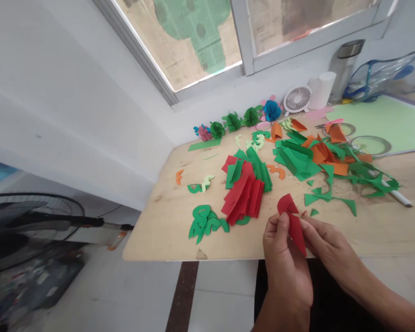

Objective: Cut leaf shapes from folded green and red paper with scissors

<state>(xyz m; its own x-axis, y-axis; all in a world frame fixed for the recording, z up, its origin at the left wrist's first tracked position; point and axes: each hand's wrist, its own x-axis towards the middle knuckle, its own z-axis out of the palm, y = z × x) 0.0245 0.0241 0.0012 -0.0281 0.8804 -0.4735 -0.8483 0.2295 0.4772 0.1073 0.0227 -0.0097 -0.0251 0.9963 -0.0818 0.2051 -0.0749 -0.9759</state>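
Observation:
A piece of red paper (297,234), with a rounded, partly separated part at its top, is between my hands over the table's front edge. My left hand (284,242) pinches it from the left, thumb on top. From the right, my right hand (323,237) has its closed fingers at the paper's edge; whether they also hold a small tool is hidden. Just beyond lies a stack of folded red paper (244,193), partly over folded green paper (259,168). Curved green cutouts (205,222) are heaped left of the stack.
Green scraps (328,196), orange paper (323,152) and a white pen-like stick (401,198) lie right. Along the wall stand paper pompoms (233,121), a small white fan (298,98) and a bottle (346,69). A floor fan (34,221) stands left, below the table.

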